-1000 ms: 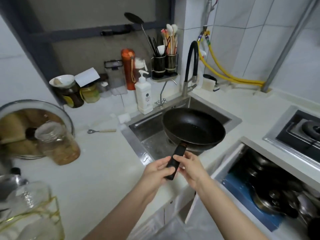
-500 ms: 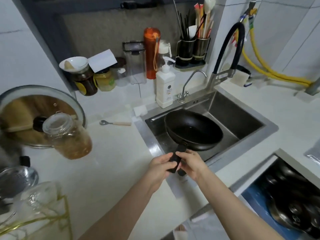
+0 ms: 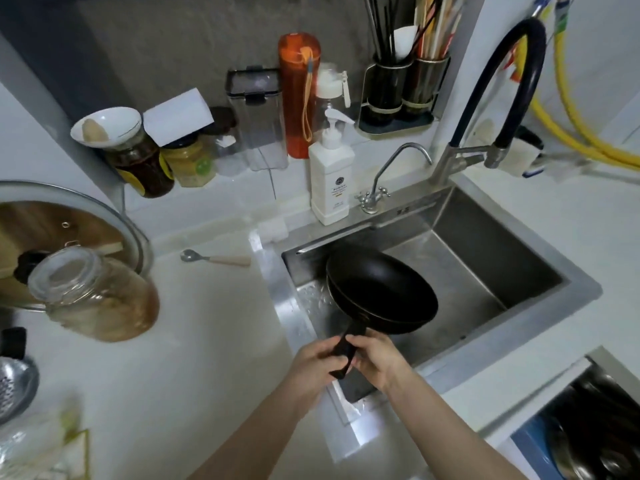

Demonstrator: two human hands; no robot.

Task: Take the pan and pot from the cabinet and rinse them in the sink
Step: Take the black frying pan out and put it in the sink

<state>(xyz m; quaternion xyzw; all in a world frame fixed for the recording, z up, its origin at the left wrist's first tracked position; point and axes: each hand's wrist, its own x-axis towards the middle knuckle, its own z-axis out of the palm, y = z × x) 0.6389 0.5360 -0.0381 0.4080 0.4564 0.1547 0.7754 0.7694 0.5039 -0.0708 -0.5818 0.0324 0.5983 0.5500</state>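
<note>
A: Where is the pan?

B: Black pan [image 3: 381,292] is down in the steel sink [image 3: 485,268], at its left side, tilted, bowl facing up and toward me. My left hand [image 3: 313,360] and right hand [image 3: 375,362] both curl round its black handle [image 3: 348,348], one on each side, over the sink's near rim.

A: The pot?

B: Cabinet [image 3: 585,427] at lower right stands open, dark cookware inside on a blue liner. Too dim to tell which piece is the pot.

A: Surface?

B: White table [image 3: 207,341], pale and smooth, wraps round the sink. Near-left corner of the sink floor looks wet. A small spoon [image 3: 214,259] with a pale handle lies on the table left of the sink. A clear jar [image 3: 93,292] stands further left, in front of a large glass lid [image 3: 69,237].

A: Back wall?

B: White pump bottle [image 3: 330,174] stands at the sink's back edge, just beside a small chrome tap [image 3: 391,174]. Tall tap with a black hose [image 3: 502,84] arches at the sink's back right corner. Yellow hoses [image 3: 568,112] run along white tiles beyond it. On the ledge behind: orange bottle [image 3: 299,95], clear canister [image 3: 256,116], a dark jar [image 3: 138,161] with a white bowl [image 3: 105,126] on top, a utensil rack [image 3: 403,84] holding chopsticks and spoons.
</note>
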